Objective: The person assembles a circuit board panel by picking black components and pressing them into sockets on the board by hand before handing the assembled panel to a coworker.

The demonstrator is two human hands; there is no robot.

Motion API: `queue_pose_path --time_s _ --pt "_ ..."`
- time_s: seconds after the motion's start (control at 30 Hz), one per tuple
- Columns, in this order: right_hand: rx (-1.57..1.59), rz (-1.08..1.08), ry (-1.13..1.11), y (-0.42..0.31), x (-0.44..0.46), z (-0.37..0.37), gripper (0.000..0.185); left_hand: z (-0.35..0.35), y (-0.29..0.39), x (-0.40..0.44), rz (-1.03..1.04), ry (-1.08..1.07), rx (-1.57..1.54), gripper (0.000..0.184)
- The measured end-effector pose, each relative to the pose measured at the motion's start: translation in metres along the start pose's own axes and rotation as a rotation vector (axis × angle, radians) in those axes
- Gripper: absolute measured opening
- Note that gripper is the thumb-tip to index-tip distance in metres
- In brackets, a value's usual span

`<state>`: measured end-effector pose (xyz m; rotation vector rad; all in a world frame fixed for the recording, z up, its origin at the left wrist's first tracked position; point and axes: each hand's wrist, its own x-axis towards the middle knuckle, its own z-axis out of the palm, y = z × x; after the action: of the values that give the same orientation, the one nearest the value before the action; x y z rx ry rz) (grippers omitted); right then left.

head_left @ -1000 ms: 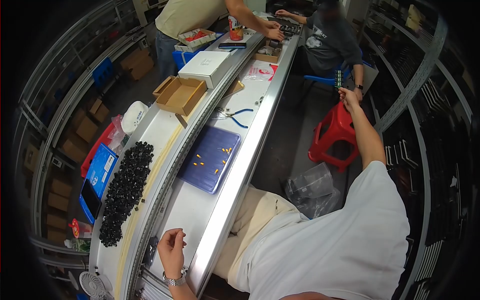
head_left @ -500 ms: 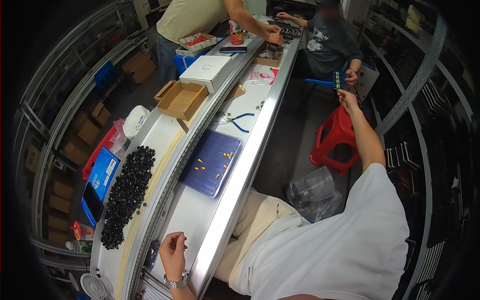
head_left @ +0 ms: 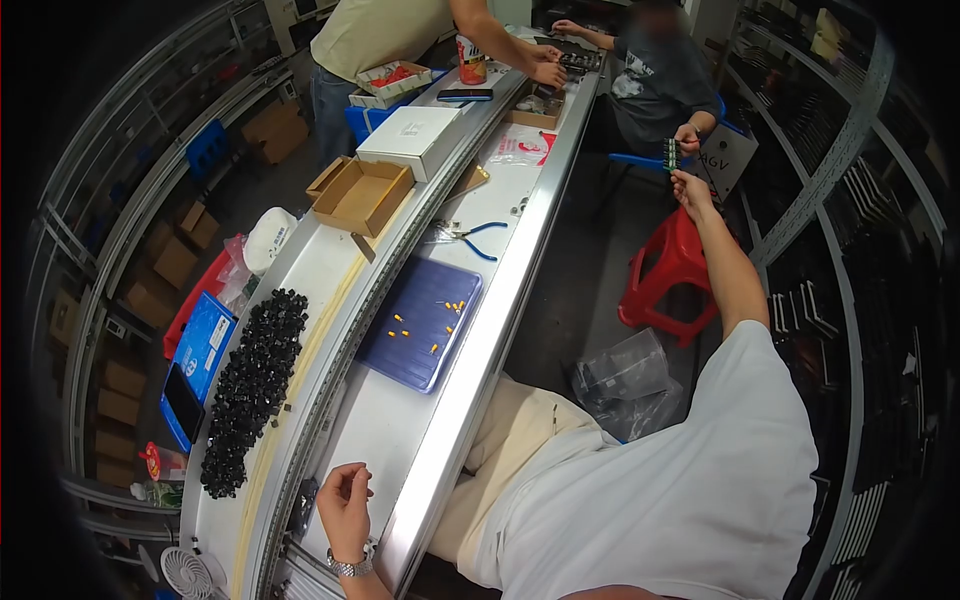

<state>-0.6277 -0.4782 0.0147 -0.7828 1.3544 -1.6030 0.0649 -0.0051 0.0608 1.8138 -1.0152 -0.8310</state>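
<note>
The left hand (head_left: 345,508) curls loosely above the bench (head_left: 372,425); whether its partly hidden fingers enclose anything is unclear. The right hand (head_left: 693,194) pinches the lower end of a small green board (head_left: 671,155), its details indistinct, beside a co-worker's hand (head_left: 688,138).

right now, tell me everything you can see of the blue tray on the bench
The tray is violet-blue, shallow and roughly rectangular, with rounded corners, a low rim and a ribbed floor; it looks like plastic. It lies flat on the white bench, beside the shiny metal edge. Small orange pieces lie scattered in it, mostly toward that edge. Neither the left hand nor the right hand touches it.
</note>
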Motion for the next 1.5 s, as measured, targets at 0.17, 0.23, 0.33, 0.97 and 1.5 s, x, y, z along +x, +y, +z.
queue_pose_path --time_s 0.17,0.23,0.33,0.97,1.5 --pt "0.014 0.003 0.061 0.002 0.007 -0.003 0.017 0.001 -0.002 0.0 -0.006 0.018 -0.014 0.016" --pt "-0.005 -0.001 0.053 0.007 0.013 -0.005 0.017 -0.001 -0.002 0.003 0.023 0.014 0.021 0.016" --pt "-0.08 0.003 -0.011 0.017 0.04 -0.001 0.019 -0.004 -0.019 0.009 0.051 0.007 0.125 0.017" --pt "-0.992 -0.652 -1.488 -0.006 -0.255 0.369 0.022 -0.014 0.001 0.05 0.5 0.245 0.417 0.026" --pt "-0.607 -0.973 -2.133 0.084 -0.457 0.435 0.011 -0.341 -0.228 -0.318 0.111 2.092 -0.997 0.018"
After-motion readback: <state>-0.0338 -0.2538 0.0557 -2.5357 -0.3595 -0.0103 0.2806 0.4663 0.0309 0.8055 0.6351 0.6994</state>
